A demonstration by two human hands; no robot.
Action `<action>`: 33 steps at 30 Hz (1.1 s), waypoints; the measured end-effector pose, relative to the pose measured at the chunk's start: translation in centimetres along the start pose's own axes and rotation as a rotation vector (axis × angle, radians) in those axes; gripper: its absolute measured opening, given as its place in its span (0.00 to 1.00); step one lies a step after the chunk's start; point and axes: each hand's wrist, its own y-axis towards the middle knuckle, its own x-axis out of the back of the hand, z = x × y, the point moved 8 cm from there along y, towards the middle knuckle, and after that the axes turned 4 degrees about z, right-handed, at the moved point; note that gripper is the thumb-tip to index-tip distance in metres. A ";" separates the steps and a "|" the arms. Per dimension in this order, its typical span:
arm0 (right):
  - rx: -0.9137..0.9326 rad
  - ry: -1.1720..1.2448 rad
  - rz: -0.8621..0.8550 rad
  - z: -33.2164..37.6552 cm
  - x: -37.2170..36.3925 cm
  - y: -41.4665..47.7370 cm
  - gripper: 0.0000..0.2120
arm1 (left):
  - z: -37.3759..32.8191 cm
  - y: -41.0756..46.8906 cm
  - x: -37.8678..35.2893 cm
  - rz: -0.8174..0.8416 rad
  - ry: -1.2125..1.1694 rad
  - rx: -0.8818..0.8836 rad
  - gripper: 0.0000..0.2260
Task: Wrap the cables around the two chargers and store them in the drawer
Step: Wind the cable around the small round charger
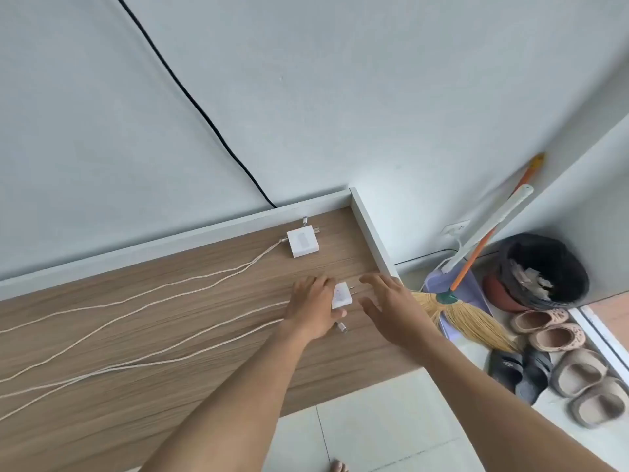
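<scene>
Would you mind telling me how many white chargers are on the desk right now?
2. One charger lies near the desk's back rail, untouched. The other charger sits nearer the front, in the grip of the left hand. None appears hidden.

Chargers and cables spread across a wood-grain desk (170, 335) with a white raised rim.

Right of frame centre, one white charger (302, 243) lies flat near the desk's back rim, its prongs pointing right. A second, smaller white charger (341, 295) sits nearer the desk's right edge, under the fingertips of the left hand (311, 306), which rests on the wood. Pale braided cables (143, 301) trail from both chargers across the surface to the left edge of frame. A loose metal plug end (341, 326) lies just below the smaller charger.
</scene>
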 end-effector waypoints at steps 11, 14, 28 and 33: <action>-0.024 0.043 -0.077 -0.9 1.0 -0.4 0.17 | 1.8 0.4 -0.2 -0.053 -0.174 0.148 0.19; -0.080 0.134 -0.070 0.1 1.0 -0.6 0.16 | 2.9 -0.6 2.1 -0.098 -0.547 0.218 0.20; 0.177 0.675 0.108 24.9 -1.3 -2.6 0.10 | 11.3 -16.5 18.3 -0.365 -1.474 0.081 0.07; 0.276 0.707 0.081 32.1 -4.0 -4.5 0.10 | 15.9 -23.3 21.2 -0.453 -1.372 0.034 0.06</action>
